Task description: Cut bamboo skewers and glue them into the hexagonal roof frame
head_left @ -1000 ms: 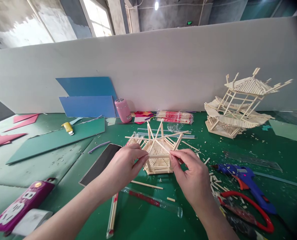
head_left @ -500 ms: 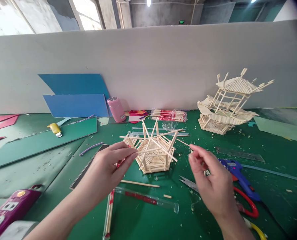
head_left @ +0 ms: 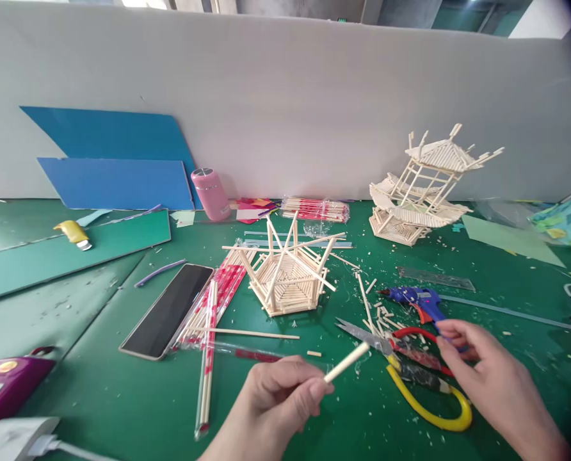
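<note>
Low in front of me, my left hand (head_left: 285, 400) pinches a thin wooden stick (head_left: 347, 362) between thumb and fingers, its free end pointing up and right. My right hand (head_left: 487, 374) is closed around the handle of a blue hot glue gun (head_left: 413, 296), which lies on the table. Just below the glue gun are scissors (head_left: 429, 419) with one red and one yellow handle, blades pointing left. Beyond my left hand stands a hexagonal stick frame (head_left: 290, 301), with upright posts and sticks crossing over its top.
A pagoda-like stick model (head_left: 422, 192) stands at the back right. Left of the frame lie a phone (head_left: 168, 314) and packs of sticks (head_left: 228, 282). A pink bottle (head_left: 211, 195) stands behind. Stick offcuts (head_left: 386, 320) are scattered near the glue gun.
Both hands have moved away from the stick frame toward me. My left hand came down and right with the stick; my right hand moved right onto the glue gun's handle. The view tilted down.
</note>
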Action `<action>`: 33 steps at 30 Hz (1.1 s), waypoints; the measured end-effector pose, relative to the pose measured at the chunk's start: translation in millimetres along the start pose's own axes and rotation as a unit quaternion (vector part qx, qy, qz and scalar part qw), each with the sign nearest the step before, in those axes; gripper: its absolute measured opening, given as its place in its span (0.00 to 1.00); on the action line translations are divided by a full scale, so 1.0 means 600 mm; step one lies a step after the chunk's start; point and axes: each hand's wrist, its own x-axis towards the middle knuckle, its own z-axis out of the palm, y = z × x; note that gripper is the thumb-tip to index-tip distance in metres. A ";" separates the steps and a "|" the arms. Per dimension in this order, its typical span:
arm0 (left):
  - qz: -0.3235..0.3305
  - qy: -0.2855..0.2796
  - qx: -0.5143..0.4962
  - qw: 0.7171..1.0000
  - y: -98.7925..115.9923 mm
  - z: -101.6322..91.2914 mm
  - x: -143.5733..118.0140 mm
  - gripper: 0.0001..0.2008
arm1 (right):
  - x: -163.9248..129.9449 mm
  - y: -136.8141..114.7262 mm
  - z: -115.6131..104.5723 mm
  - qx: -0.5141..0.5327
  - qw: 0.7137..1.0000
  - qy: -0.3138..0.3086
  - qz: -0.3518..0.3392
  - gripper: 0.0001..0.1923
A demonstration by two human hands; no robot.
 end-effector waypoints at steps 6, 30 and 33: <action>-0.126 0.035 -0.207 0.969 -0.061 0.030 0.019 0.17 | -0.041 0.015 0.020 -0.061 0.989 -0.088 -0.106 0.14; -0.101 0.068 -0.268 0.956 -0.082 0.041 0.031 0.19 | 0.011 0.030 0.001 -0.140 0.947 -0.195 -0.212 0.09; -0.108 0.074 -0.254 0.958 -0.078 0.041 0.033 0.20 | 0.001 0.040 -0.021 -0.077 0.973 -0.134 -0.172 0.12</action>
